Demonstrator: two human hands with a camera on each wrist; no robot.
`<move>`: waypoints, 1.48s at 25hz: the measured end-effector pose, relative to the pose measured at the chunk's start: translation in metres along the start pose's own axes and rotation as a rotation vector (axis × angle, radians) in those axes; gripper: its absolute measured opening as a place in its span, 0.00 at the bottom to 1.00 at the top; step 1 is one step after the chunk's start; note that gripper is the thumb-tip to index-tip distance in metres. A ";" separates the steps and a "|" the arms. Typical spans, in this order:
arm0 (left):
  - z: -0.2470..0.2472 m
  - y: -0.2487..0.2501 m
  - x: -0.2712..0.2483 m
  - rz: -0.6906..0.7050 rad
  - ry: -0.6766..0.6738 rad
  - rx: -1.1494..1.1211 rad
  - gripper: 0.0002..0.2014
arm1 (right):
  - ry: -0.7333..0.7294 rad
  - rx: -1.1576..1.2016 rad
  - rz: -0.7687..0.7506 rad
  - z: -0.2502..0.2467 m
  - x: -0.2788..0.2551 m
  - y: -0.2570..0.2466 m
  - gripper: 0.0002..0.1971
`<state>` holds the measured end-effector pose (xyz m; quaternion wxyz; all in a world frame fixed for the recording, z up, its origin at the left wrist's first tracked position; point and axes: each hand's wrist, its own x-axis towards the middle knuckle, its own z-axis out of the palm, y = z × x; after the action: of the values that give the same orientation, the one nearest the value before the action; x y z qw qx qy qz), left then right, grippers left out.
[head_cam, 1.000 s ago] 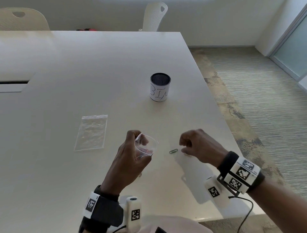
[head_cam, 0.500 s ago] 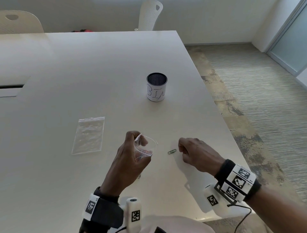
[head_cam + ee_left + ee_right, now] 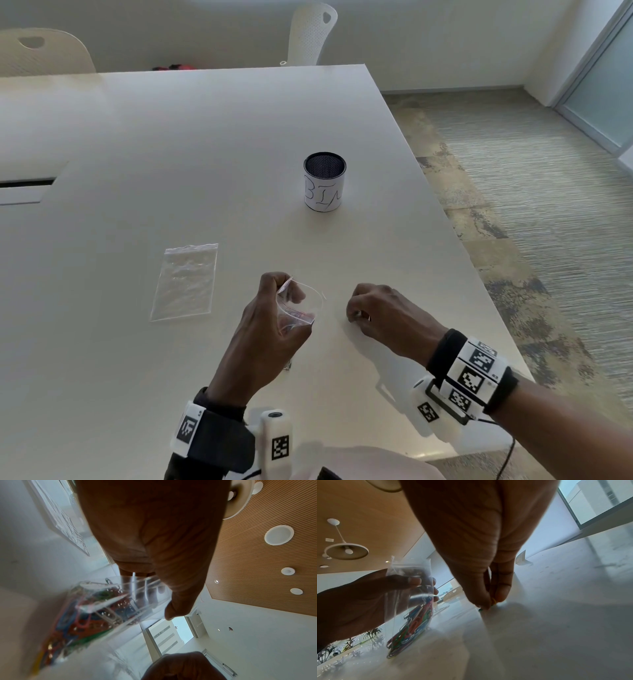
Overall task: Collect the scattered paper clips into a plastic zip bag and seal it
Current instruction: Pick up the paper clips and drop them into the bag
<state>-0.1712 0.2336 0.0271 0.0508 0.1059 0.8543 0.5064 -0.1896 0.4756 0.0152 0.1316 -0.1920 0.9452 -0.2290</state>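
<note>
Hands are working low in the centre of the head view. The left hand (image 3: 270, 329) is gripping a small clear plastic zip bag (image 3: 297, 313) with its mouth held open, just above the white table (image 3: 171, 137). The right hand (image 3: 380, 315) is at the right of it, fingers curled down to the table top. A second, flat clear bag (image 3: 185, 281) is lying at the left, and a black mesh cup with a white paper label (image 3: 324, 186) is standing above the centre.

Left wrist view: the bag, at lower left of the frame, is holding many coloured paper clips (image 3: 82, 615), and the thumb is pressing on its upper edge.

Right wrist view: the thumb and the fingertips (image 3: 500, 595) of the right hand are closing together on a small coloured clip (image 3: 494, 601) at the centre of the frame, against the table. A dark bit is also showing just under the thumb; I cannot tell if it is another clip.

Risk, as I judge it: the clip is thin and flat, so it may slip from the pinch. The bag is open, so tilting it may spill the clips.
</note>
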 end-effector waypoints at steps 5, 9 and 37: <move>0.000 0.000 0.002 0.000 0.006 0.002 0.22 | -0.045 -0.107 0.019 -0.002 0.002 -0.002 0.08; 0.001 0.002 0.003 -0.001 0.004 -0.018 0.22 | -0.117 -0.157 0.006 -0.005 0.003 -0.006 0.08; 0.002 -0.001 0.002 -0.029 0.025 0.048 0.24 | 0.331 0.294 -0.206 -0.045 0.017 -0.088 0.04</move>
<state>-0.1728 0.2354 0.0258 0.0447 0.0883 0.8682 0.4863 -0.1935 0.4135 0.0934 -0.0227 -0.2261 0.8858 -0.4046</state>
